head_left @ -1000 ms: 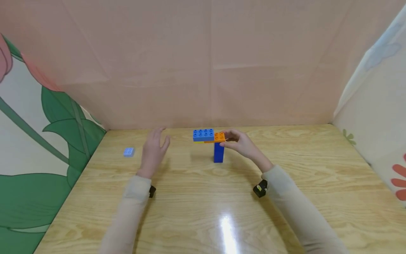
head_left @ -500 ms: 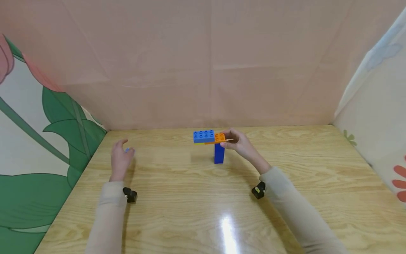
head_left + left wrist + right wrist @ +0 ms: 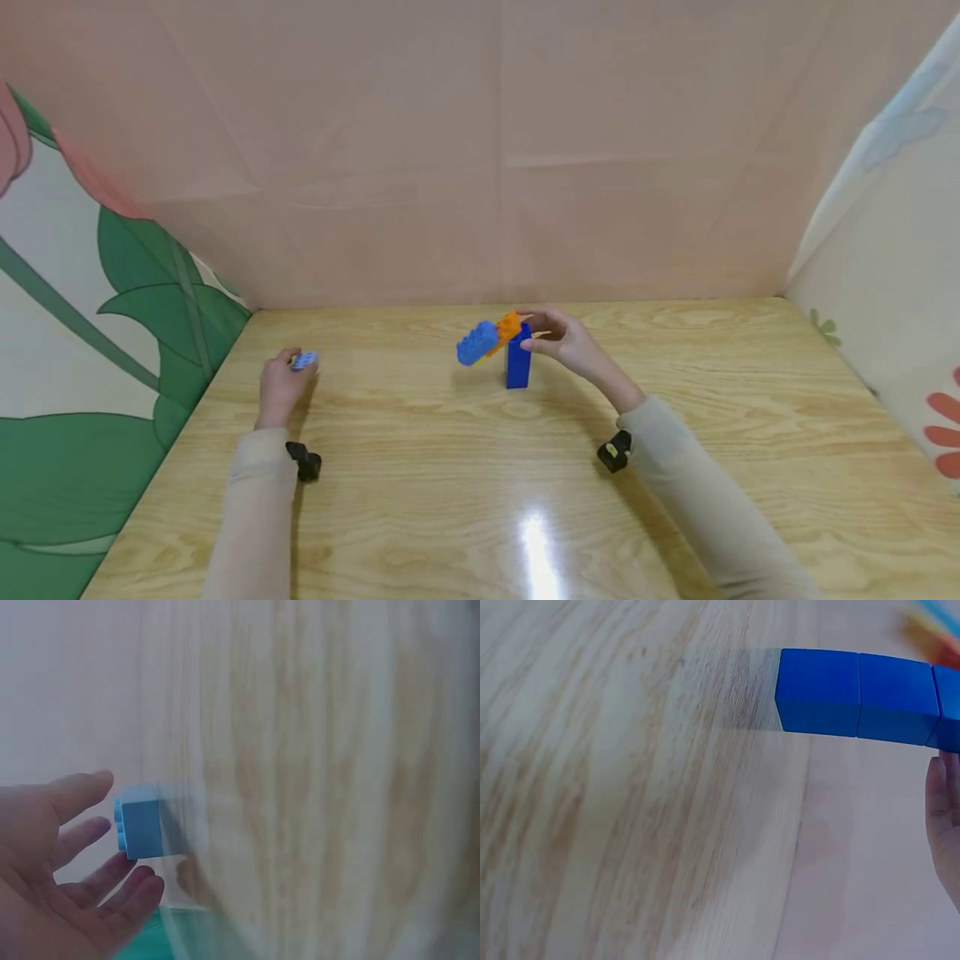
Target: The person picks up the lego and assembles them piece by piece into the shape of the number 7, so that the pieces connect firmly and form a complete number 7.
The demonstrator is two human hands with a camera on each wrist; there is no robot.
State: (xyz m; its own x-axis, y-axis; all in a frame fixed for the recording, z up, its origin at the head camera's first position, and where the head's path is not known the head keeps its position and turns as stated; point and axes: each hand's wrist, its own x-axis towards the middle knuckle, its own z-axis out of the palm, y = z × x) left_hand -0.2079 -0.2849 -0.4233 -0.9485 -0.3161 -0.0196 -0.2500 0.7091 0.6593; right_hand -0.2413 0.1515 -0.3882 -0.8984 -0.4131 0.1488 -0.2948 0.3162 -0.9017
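My left hand (image 3: 282,387) is at a light blue brick (image 3: 304,361) on the left of the table. In the left wrist view, the fingers (image 3: 120,919) are loosely spread around that brick (image 3: 142,825), with a fingertip right at its lower edge. My right hand (image 3: 566,339) has thumb and fingers curled about the top of an upright dark blue brick tower (image 3: 517,362), built of several blocks. A blue brick (image 3: 477,342) joined to an orange one (image 3: 507,327) tilts at the tower's top, its left end low. Both are blurred at the right wrist view's corner.
A wooden table (image 3: 420,467) runs back to a plain pinkish backdrop (image 3: 420,167). Patterned panels with leaves and flowers (image 3: 142,317) stand on either side. A black wrist camera (image 3: 615,451) sits under the right wrist.
My left hand has moved left to the light blue brick. The blue and orange bricks, level before, have tipped down at the left. The right hand has stayed almost still.
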